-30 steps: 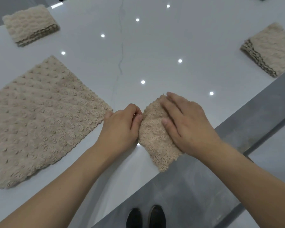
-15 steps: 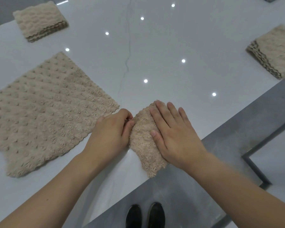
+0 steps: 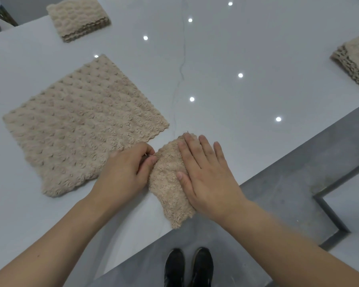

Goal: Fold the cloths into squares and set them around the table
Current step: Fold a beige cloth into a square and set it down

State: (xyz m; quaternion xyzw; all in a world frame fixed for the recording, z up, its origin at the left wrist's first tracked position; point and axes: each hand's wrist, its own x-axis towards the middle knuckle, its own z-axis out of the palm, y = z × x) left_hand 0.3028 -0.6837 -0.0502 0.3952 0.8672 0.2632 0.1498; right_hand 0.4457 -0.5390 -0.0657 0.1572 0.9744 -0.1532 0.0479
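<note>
Folded cloth point(image 3: 168, 183): under flat, open right hand point(image 3: 205, 172) at surface point(image 3: 247, 48) edge.
Left hand point(image 3: 125, 172): grip pinching its left edge.
Look: beige, nubby.

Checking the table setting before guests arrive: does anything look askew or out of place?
The small folded cloth under both hands sits turned diagonally, its near corner hanging past the table edge.
</note>
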